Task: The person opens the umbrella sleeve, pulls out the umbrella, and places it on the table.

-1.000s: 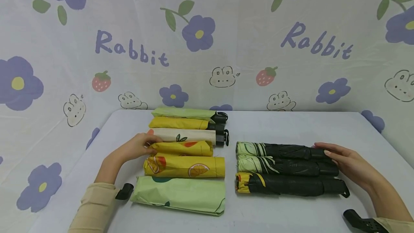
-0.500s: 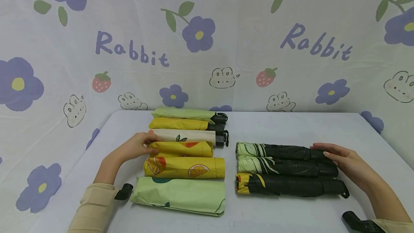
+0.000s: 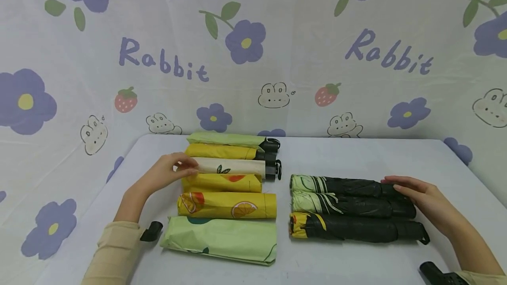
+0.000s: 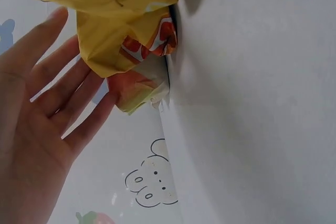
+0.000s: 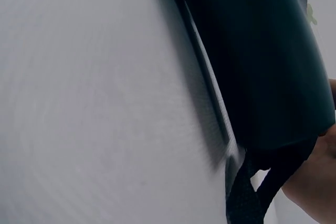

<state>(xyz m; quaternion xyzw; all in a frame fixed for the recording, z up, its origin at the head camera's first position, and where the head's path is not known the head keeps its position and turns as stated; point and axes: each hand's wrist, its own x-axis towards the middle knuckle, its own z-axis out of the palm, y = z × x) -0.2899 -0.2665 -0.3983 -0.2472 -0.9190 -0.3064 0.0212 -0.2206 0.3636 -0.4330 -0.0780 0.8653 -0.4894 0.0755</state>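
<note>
White table (image 3: 356, 157) | folded umbrellas lie left-right | left hand (image 3: 168, 173) flat against cream umbrella (image 3: 231, 167) | right hand (image 3: 425, 199) flat on black umbrellas (image 3: 356, 208)

Both arms reach forward from the near edge, each in a beige sleeve with a black strap or mount at the wrist. The left hand (image 3: 166, 174) is stretched ahead and slightly inward, palm turned down and to the side, its fingers (image 3: 186, 167) straight and close together, thumb tucked below them. In the left wrist view the same hand (image 4: 37, 129) shows an open palm with 4 fingers spread a little. The right hand (image 3: 424, 197) lies low and flat, palm down, fingers extended leftward and relaxed, the forearm angled back toward the lower right corner.
</note>
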